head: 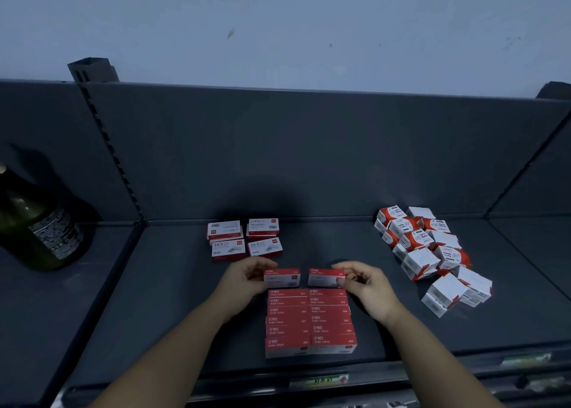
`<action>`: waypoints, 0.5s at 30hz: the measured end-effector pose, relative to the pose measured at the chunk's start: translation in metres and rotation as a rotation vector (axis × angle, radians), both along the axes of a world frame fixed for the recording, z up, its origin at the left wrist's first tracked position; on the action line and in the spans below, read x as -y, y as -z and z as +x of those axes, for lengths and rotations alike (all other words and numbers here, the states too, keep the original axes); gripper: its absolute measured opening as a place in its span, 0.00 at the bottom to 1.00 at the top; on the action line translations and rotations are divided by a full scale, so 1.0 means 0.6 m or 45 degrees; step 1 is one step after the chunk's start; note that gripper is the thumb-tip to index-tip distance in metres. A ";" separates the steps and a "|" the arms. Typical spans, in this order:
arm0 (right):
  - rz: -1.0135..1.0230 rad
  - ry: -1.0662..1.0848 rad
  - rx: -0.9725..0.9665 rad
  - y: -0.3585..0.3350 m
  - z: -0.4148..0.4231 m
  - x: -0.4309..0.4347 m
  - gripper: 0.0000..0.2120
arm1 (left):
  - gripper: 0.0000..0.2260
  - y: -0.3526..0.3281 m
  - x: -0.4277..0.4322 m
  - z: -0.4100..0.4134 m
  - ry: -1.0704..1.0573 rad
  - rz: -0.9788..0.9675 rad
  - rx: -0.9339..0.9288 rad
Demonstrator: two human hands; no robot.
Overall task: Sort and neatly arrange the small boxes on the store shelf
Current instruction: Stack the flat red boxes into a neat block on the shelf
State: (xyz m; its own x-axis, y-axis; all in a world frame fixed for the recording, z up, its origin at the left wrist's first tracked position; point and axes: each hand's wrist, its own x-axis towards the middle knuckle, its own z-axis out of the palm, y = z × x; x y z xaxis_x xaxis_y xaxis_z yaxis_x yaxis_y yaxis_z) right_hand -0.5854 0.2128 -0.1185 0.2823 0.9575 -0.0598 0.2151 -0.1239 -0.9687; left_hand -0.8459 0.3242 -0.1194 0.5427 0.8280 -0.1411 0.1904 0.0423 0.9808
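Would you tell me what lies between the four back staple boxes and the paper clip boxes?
In the head view, only bare dark shelf lies between the four staple boxes and the paper clip boxes.

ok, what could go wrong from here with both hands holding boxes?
1. The left hand and right hand each pinch a small red-and-white cardboard staple box, left box and right box, at the far end of the two-column row of red staple boxes. A skewed set-down could nudge the columns out of line.
2. The jumbled pile of white-and-orange paper clip boxes lies near the right hand. A wide move might topple it.
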 end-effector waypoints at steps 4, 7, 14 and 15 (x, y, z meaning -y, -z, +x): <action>-0.002 -0.026 -0.034 -0.001 -0.003 0.003 0.11 | 0.14 -0.002 0.004 0.000 0.022 0.016 0.012; -0.013 -0.034 -0.034 0.003 -0.003 0.002 0.10 | 0.13 -0.003 0.004 -0.002 0.028 -0.013 0.008; -0.016 -0.030 0.035 -0.002 -0.009 0.000 0.10 | 0.09 -0.004 0.022 0.007 0.052 0.108 -0.126; -0.013 -0.044 0.029 -0.005 -0.010 0.001 0.10 | 0.09 -0.003 0.023 0.008 0.061 0.102 -0.125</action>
State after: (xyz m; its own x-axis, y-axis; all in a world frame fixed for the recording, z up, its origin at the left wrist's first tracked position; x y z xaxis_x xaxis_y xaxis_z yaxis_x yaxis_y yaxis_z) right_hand -0.5915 0.2121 -0.1157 0.2502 0.9661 -0.0637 0.2412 -0.1259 -0.9623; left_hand -0.8408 0.3101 -0.1176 0.5688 0.8121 -0.1298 0.2854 -0.0469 0.9573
